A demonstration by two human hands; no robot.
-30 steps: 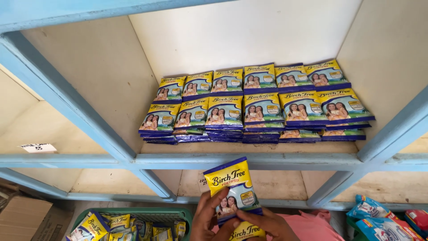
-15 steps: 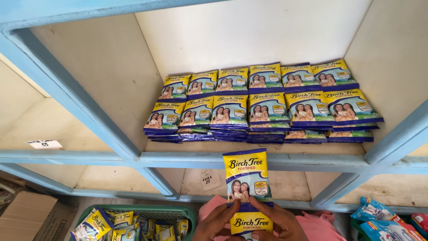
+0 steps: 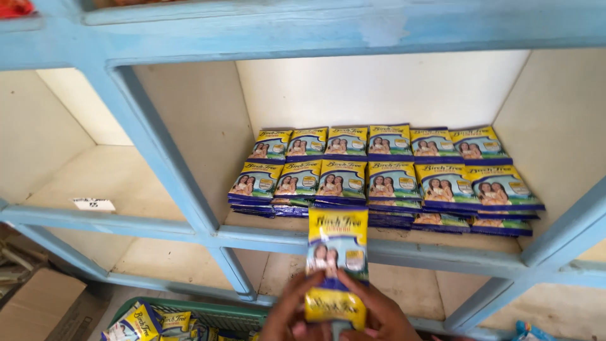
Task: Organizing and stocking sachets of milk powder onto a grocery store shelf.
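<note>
My left hand (image 3: 289,311) and my right hand (image 3: 377,314) together hold a small stack of yellow and blue sachets (image 3: 336,262) upright, just below the front edge of a blue-framed shelf (image 3: 379,247). The top sachet stands taller than the one in front of it. Inside the shelf compartment lie two rows of the same sachets (image 3: 385,170) in flat piles, filling the floor from left of centre to the right wall.
A green basket (image 3: 208,312) with more sachets stands on the floor at lower left. A cardboard box (image 3: 44,306) sits at the far left. The neighbouring left compartment holds a small white label (image 3: 93,204). Blue uprights (image 3: 158,145) divide the compartments.
The held sachets have risen toward the shelf edge and shifted slightly right in view. The camera has moved closer to the shelf.
</note>
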